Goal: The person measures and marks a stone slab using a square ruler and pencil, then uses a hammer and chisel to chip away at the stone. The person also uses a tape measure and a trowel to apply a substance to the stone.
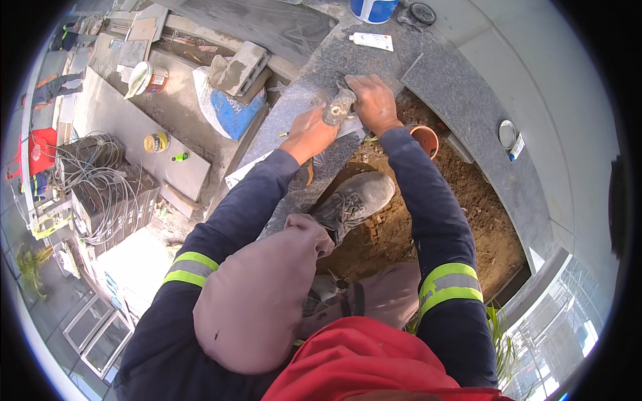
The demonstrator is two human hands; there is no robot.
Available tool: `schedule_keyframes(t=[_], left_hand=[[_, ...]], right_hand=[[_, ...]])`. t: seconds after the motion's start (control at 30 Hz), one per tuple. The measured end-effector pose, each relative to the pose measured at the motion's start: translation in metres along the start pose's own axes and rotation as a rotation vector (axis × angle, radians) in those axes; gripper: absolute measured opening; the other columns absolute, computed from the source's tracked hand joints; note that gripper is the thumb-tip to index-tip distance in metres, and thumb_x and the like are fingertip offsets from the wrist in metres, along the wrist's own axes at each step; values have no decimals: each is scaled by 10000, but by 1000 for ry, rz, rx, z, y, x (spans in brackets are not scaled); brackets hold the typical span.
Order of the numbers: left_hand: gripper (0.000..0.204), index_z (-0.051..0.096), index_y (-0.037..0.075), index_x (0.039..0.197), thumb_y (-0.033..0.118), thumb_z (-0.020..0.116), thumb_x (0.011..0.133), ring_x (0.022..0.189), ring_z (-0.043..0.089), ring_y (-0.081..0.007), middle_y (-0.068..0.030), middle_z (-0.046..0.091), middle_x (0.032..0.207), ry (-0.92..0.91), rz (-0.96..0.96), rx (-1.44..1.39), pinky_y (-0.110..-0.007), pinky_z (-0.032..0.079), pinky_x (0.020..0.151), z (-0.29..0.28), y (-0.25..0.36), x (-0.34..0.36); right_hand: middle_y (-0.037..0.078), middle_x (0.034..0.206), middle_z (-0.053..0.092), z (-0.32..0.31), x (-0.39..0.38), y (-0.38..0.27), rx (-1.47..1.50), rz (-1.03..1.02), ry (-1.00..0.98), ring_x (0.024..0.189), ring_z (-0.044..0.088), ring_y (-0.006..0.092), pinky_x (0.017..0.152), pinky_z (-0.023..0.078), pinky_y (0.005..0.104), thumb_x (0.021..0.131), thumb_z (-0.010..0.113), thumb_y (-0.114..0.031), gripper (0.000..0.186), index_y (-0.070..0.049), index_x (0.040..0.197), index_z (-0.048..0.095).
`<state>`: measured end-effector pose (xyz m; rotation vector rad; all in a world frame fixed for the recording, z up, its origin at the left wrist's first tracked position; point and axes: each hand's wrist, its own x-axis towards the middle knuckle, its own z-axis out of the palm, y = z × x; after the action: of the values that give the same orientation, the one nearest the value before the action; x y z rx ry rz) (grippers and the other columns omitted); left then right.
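Observation:
My left hand point(311, 134) is closed around a grey, mortar-caked tool point(338, 107), held over a curved grey granite ledge point(314, 73). My right hand point(373, 101) grips the same tool from the other side, fingers pressed on its upper end. Both hands sit close together above the ledge's inner edge. What kind of tool it is stays unclear under the crust. My boot point(358, 200) rests on brown soil point(461, 214) just below the hands, knee bent in front of me.
A terracotta pot point(425, 139) lies in the soil beside my right wrist. A white tube point(372, 41) and a blue-white bucket point(373, 9) sit on the ledge farther off. To the left are a blue-white sack point(227, 110), a concrete block point(239, 67), tins and coiled wire point(93, 180).

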<state>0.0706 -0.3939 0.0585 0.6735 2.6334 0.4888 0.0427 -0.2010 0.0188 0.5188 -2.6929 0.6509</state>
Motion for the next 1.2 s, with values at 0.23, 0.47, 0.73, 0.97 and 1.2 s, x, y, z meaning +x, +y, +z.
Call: schedule_keyframes(t=[0.23,0.47,0.73,0.97,1.2], left_hand=[[667,378,82,1551,208,619,943,1011,688,-436,-229,660,1208,-61,-72,-36,-512,568,851,-5,11,3],[659,364,89,1554,232,614,962,990,692,-435,-240,653,1208,-63,-43,-13,-512,571,832,7,0,1],[684,335,84,1579,244,605,972,1035,687,-433,-287,621,1292,-56,-49,-25,-501,573,848,-4,12,-3],[651,361,83,1572,224,590,979,1024,688,-428,-281,634,1255,-27,-56,10,-500,566,841,-5,11,-3],[655,372,86,1554,201,616,956,985,686,-437,-235,653,1165,-12,-59,25,-512,563,826,3,7,-4]], right_hand=[[72,968,717,6,23,-4,-157,186,60,906,685,308,774,581,427,828,650,-75,240,-101,1056,717],[100,879,704,1,11,-8,-32,187,47,872,695,341,750,581,446,847,646,-101,120,-96,952,704],[113,922,723,0,13,-6,-37,276,54,849,708,355,734,588,464,856,637,-112,129,-95,960,712],[127,930,726,2,-1,-8,50,258,70,851,706,370,744,578,475,865,668,-137,156,-87,996,735],[138,913,726,5,25,-10,74,353,27,826,702,403,734,573,502,898,681,-180,161,-92,1015,748]])
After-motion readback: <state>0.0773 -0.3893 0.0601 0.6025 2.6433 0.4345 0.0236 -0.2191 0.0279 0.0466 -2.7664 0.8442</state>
